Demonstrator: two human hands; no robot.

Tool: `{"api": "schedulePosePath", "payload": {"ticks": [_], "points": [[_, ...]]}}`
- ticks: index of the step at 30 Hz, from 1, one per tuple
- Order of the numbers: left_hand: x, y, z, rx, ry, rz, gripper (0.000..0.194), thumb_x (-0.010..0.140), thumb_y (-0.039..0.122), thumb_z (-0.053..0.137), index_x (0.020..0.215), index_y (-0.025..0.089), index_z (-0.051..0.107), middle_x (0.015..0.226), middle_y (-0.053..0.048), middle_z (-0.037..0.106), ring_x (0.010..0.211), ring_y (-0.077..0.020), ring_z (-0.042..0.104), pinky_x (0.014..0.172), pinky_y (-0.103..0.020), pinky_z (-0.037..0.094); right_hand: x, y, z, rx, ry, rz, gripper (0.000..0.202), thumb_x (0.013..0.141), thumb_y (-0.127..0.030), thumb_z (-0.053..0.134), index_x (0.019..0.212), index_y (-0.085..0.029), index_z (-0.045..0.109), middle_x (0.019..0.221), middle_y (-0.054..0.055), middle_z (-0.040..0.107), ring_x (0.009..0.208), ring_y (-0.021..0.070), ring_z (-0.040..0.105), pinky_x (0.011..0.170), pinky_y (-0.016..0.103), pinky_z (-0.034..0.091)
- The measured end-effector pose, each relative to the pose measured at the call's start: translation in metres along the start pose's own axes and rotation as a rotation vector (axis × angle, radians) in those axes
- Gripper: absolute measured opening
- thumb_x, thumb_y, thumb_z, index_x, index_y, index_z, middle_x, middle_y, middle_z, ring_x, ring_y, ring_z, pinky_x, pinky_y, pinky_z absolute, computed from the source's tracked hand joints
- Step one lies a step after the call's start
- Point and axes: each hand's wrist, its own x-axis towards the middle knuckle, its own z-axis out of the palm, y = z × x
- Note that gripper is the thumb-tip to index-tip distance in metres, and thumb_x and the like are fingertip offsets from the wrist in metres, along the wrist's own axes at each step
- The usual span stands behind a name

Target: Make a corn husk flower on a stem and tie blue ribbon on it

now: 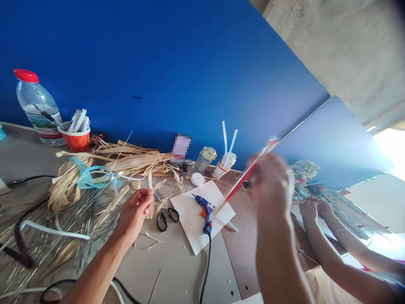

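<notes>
My left hand (138,211) is closed in a pinch on a pale dried husk piece (150,185) above the table, left of the black-handled scissors (167,218). On the right, my right hand (272,181) is raised and blurred, its fingers wrapped round a long red and white stick-like thing (242,177) that slants down to the left. Between the hands, a blue glue gun (206,211) lies on a white sheet (190,230), its black cord running toward the front edge.
Dried husks (139,162) and thin wires (34,240) spread at left. Along the blue partition (164,76) stand a bottle (39,109), a red cup (77,140), a glass jar (205,158) and a cup with clear sticks (223,166). Another person's hands (313,209) are at far right.
</notes>
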Motion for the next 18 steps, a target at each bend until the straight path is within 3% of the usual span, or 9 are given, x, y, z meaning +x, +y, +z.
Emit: {"api": "schedulePosePath", "payload": {"ticks": [3,5,10,14,18], "points": [[-0.005,0.006,0.002,-0.115,-0.082,-0.089,0.025,0.066,0.030,0.075,0.081,0.017,0.059,0.056,0.008,0.045,0.046,-0.0031,0.033,0.046,-0.016,0.030,-0.072,0.033,0.033,0.215,-0.408,0.402,0.017,0.072,-0.033,0.064,0.071,-0.017,0.056,0.056,-0.002,0.055,0.040,0.0053,0.037,0.037,0.019,0.025],[-0.009,0.010,0.004,-0.135,-0.138,-0.159,0.025,0.067,0.030,0.075,0.082,0.016,0.061,0.053,0.010,0.040,0.045,-0.0027,0.031,0.049,-0.016,0.032,-0.106,0.058,0.055,0.338,-0.565,0.605,0.020,0.072,-0.035,0.064,0.070,-0.016,0.055,0.054,-0.003,0.055,0.037,0.0036,0.032,0.037,0.019,0.022],[-0.016,0.016,0.007,-0.095,-0.180,-0.215,0.033,0.063,0.036,0.079,0.082,0.014,0.063,0.060,0.007,0.047,0.049,-0.0047,0.041,0.049,-0.019,0.035,-0.137,0.092,0.086,0.417,-0.589,0.718,0.025,0.070,-0.036,0.067,0.070,-0.016,0.053,0.049,-0.006,0.051,0.037,0.0032,0.031,0.039,0.019,0.022],[-0.017,0.016,0.010,-0.017,-0.213,-0.232,0.036,0.061,0.042,0.077,0.081,0.017,0.061,0.063,0.004,0.053,0.055,-0.0115,0.051,0.055,-0.026,0.043,-0.141,0.096,0.091,0.335,-0.591,0.726,0.025,0.069,-0.036,0.068,0.069,-0.017,0.052,0.048,-0.007,0.050,0.036,0.0043,0.033,0.038,0.019,0.023],[-0.015,0.010,0.010,0.098,-0.179,-0.157,0.031,0.067,0.045,0.071,0.068,0.019,0.055,0.059,0.005,0.051,0.052,-0.0107,0.047,0.051,-0.024,0.038,-0.147,0.100,0.092,0.263,-0.645,0.714,0.019,0.070,-0.031,0.065,0.067,-0.019,0.051,0.045,-0.008,0.048,0.034,0.0051,0.033,0.036,0.019,0.022]]}}
